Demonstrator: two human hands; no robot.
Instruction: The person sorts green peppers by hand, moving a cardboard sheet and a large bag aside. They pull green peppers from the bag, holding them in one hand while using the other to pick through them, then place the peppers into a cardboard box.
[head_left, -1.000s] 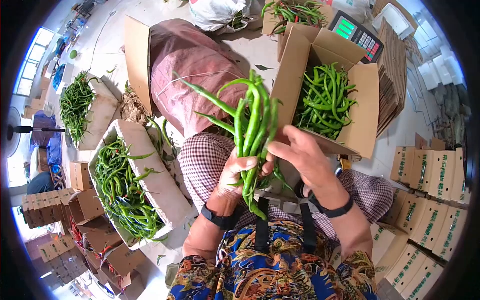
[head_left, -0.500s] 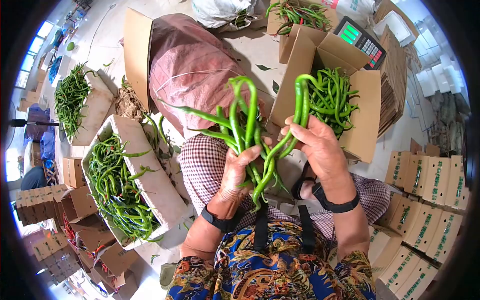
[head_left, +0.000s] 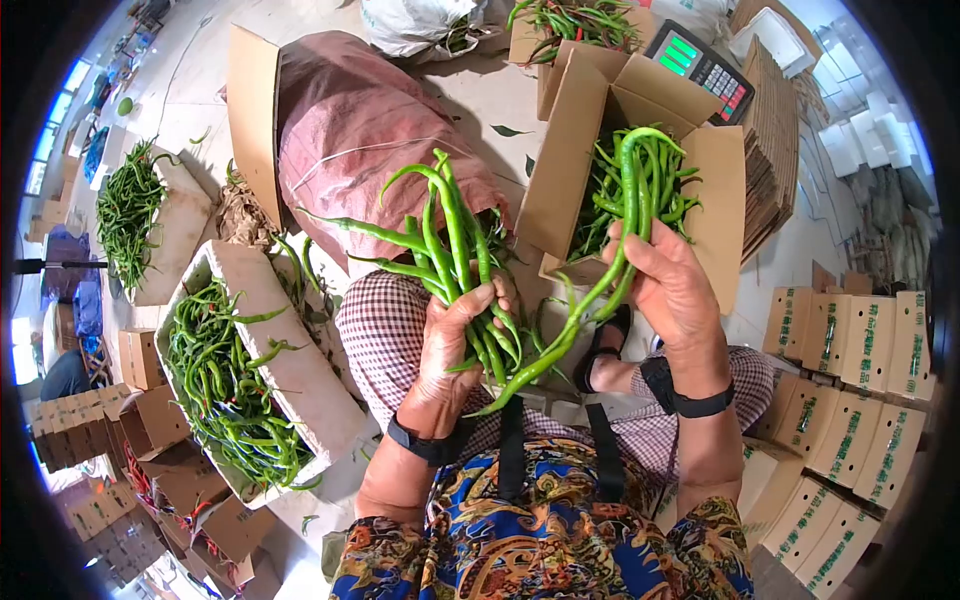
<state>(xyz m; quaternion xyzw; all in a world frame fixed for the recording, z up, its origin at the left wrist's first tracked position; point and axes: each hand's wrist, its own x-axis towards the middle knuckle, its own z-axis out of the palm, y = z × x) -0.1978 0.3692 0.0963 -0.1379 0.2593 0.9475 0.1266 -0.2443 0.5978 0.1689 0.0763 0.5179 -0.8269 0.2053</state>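
Note:
My left hand [head_left: 455, 330] is closed round a bunch of long green chili peppers [head_left: 440, 235], their tips fanning up and to the left. In my right hand [head_left: 672, 278], finger and thumb pinch a few long green chilies [head_left: 630, 200]; one curls over at the top and another trails down to the left. Just behind the right hand stands an open cardboard box [head_left: 560, 190] with green chilies [head_left: 605, 175] inside. A white foam box [head_left: 310, 375] full of green chilies [head_left: 225, 370] lies to the left of my knee.
A pink woven sack [head_left: 370, 130] bulges ahead of me. Beyond the open box sits a digital scale [head_left: 700, 70] beside stacked flat cardboard [head_left: 770, 130]. More chilies [head_left: 130, 215] are heaped at far left. Printed cartons [head_left: 845, 430] are stacked at right.
My right hand has moved right and slightly down with its chilies, away from the bunch. My left hand has shifted left with the bunch. The whole view has drifted slightly left.

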